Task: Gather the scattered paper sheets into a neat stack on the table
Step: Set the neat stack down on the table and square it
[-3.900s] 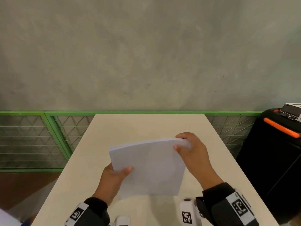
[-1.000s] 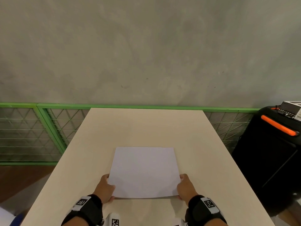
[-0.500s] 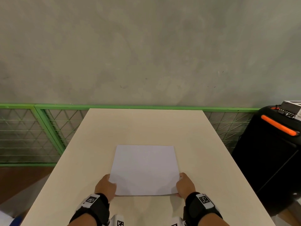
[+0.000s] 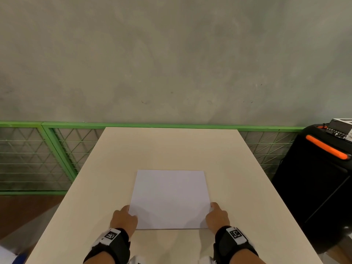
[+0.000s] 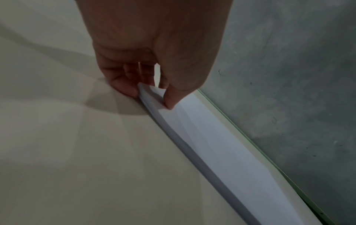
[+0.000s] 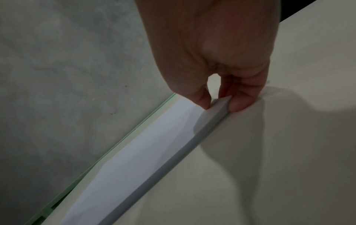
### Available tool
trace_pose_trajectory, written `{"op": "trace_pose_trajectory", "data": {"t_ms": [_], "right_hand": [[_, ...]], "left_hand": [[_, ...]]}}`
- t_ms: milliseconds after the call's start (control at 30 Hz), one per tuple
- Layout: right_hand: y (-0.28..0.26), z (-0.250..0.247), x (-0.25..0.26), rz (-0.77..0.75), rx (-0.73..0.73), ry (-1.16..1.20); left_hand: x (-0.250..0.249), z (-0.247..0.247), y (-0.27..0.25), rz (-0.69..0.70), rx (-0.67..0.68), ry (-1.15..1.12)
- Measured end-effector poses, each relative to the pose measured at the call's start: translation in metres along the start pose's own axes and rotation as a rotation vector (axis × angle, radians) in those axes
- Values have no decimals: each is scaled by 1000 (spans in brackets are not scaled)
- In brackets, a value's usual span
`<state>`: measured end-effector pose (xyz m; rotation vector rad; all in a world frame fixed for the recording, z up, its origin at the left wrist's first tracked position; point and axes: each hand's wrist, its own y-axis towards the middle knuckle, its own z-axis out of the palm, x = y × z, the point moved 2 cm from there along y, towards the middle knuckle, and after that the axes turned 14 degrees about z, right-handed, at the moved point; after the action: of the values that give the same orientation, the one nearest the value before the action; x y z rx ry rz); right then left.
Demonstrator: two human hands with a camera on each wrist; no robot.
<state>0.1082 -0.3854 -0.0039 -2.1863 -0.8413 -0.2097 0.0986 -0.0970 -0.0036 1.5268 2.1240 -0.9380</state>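
paper stack (image 4: 169, 199): flat on beige table (image 4: 171, 147), near-centre. left hand (image 4: 123, 219) pinches near-left corner, right hand (image 4: 217, 218) pinches near-right corner, thumbs on top. likely light, limp, sheets slippery; best held by opposite edges, squeezed together.

Near left corner of the paper stack (image 4: 169, 199) covered by the left hand (image 4: 123, 219); near right corner covered by the right hand (image 4: 217, 216). Fingers of both hands hidden behind the knuckles in the head view. Forearms cut off by the bottom edge. Table (image 4: 171, 149) cut off below the wrists. Sheet count in the stack: too fine to tell. Black case (image 4: 316, 187), well right of the right hand, cut by the right edge; the small box (image 4: 342, 128) on top of it also cropped, print unreadable. Wrist views dim and soft; far end of the stack runs out of frame in both.
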Motion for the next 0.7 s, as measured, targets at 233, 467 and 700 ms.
{"op": "trace_pose_trajectory", "data": {"t_ms": [233,467,700], "right_hand": [[0,-3,-2,-41,11,-12],[-3,-10,-3,-92,96,40],[-11,-13,-10,-154,125,-225]], "left_hand": [[1,-2,-2,11,-13,-24],[8,-6,-6,21,-19,-109],[13,-7,-17,110,41,-47]]}}
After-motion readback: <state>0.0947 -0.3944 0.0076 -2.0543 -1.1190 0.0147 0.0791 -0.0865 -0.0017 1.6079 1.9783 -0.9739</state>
